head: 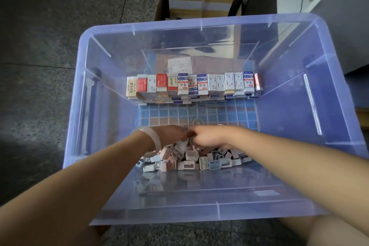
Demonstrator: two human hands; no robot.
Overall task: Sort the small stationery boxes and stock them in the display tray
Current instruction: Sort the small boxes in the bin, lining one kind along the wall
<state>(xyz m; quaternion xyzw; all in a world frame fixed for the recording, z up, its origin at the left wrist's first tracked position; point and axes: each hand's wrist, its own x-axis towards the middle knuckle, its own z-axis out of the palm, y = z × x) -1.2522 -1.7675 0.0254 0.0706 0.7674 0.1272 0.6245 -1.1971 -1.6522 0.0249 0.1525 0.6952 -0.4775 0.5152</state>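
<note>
I see both hands deep in the clear plastic bin (199, 26) on the grey floor (50, 66). My left hand (169, 135) and right hand (209, 136) meet over the loose pile of small boxes (191, 158) at the near end, fingers curled together on one pale piece (182, 144). The sorted row of stationery boxes (193, 85) stands along the far wall. A pale bangle (153, 138) circles the left wrist

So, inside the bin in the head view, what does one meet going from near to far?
Loose pile of small pastel boxes → both hands → bare grid floor → stacked row of printed boxes → white paper slip.
</note>
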